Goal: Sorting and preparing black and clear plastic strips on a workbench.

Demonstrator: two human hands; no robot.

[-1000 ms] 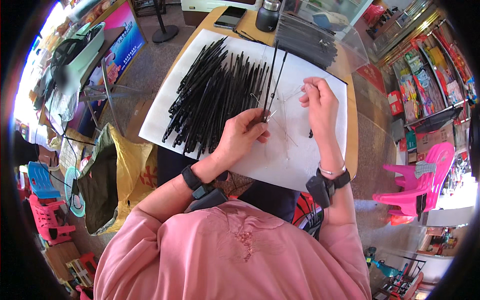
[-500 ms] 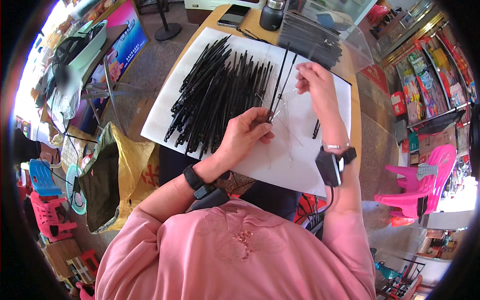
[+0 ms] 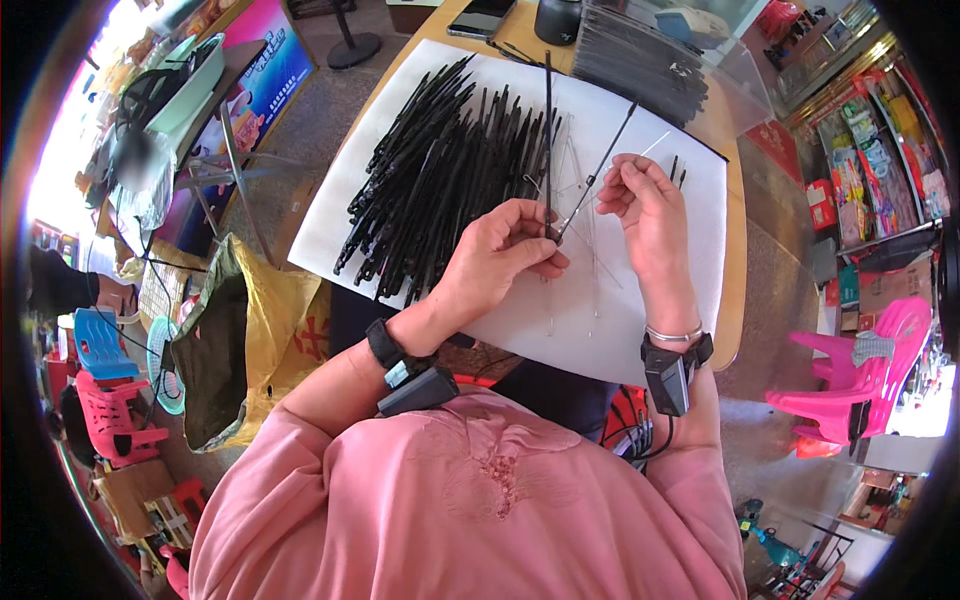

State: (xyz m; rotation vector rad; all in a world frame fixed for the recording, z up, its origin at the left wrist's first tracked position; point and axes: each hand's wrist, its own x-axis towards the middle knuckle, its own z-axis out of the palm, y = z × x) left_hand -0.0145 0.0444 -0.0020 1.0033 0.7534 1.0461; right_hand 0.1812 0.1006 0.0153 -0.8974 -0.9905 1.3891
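My left hand [image 3: 508, 250] is closed, pinching the lower ends of thin black rods. One black rod [image 3: 548, 120] stands nearly upright from its fingers; another, slimmer black rod [image 3: 612, 140] leans right, with a bright metal wire-like part near its lower end. My right hand [image 3: 650, 205] is raised beside the leaning rod, fingers curled together. A thin pale wire [image 3: 655, 143] sticks out past its fingertips and seems held there. Left of my hands lies a big pile of black rods [image 3: 440, 180] on a white sheet [image 3: 500, 335]. Between the hands, fine metal wires [image 3: 592, 290] lie loose.
The sheet covers a wooden table [image 3: 733, 250]. Along its far side are a phone [image 3: 482, 18], a dark bottle [image 3: 558, 22] and a clear box of grey strips [image 3: 640, 65]. A yellow sack [image 3: 270, 330] stands at left, a pink chair [image 3: 865, 370] at right.
The two rods in my left hand have spread apart, one now leaning right. My right hand has come down slightly, and a pale wire shows at its fingertips. The whole view has shifted a little.
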